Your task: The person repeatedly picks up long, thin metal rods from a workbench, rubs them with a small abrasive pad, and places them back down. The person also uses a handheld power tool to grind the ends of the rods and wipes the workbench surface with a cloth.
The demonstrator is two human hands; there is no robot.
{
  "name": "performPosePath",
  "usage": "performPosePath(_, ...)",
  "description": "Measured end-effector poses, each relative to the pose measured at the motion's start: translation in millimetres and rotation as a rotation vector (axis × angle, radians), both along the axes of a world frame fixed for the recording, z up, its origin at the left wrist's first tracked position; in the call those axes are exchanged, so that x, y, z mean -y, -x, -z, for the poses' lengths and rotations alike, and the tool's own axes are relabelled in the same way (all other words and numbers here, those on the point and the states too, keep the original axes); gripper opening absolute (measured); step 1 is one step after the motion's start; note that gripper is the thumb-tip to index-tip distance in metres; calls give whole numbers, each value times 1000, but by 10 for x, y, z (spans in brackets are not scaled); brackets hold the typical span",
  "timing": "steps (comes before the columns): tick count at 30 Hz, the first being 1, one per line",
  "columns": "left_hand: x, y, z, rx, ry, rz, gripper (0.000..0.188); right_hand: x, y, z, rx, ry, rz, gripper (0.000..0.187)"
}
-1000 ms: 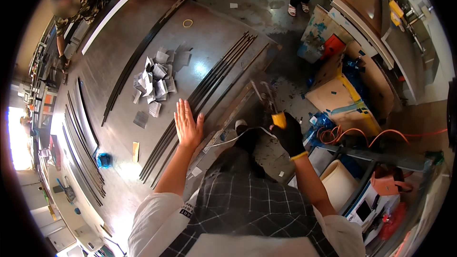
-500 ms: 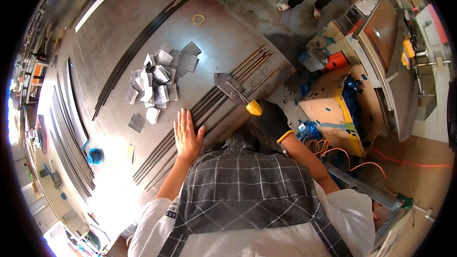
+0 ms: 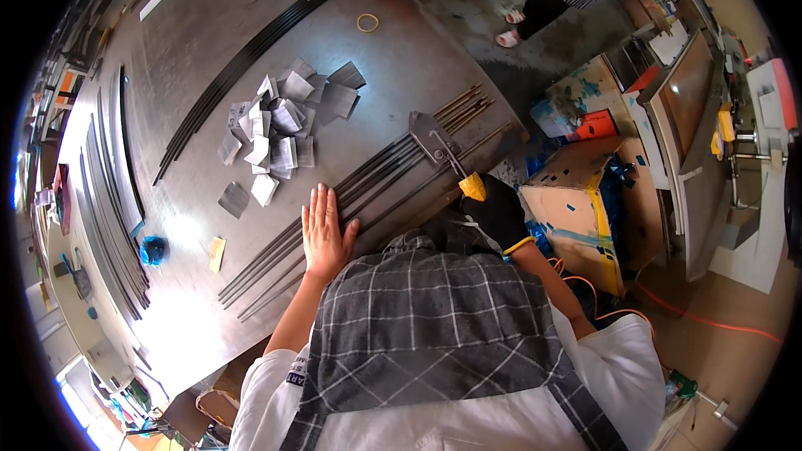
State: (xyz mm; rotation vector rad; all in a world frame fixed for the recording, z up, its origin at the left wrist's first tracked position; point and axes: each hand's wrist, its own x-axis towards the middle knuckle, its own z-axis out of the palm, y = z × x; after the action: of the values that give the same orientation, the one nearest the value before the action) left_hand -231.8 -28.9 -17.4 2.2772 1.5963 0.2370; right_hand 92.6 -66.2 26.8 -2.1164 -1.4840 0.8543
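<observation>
From our head view, our left hand (image 3: 327,234) lies flat over the thin dark sticks (image 3: 384,160) on the grey counter (image 3: 184,217), fingers together, thumb out, gripping nothing. Our gloved right hand (image 3: 499,210) curls around the yellow-handled tool (image 3: 436,140), its flat end across the sticks. We guess work on these sticks is underway, but cannot tell how much is done or left.
</observation>
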Motion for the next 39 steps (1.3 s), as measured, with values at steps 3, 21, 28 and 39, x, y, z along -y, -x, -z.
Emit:
performPosePath(3,-4,-18,-46,-2,3,-7,71,-5,-8,16,28,1,-50,40)
performPosePath(21,-1736,-2052,367,-51,-237,-120,62,236,-354,-39,-273,28,232,39)
performPosePath(28,-1854,-1660,318,17,-414,-252,58,151,-419,144,-284,5,170,39)
performPosePath(39,-243,-455,-7,147,-145,-6,48,75,-326,-39,-134,177,-32,50)
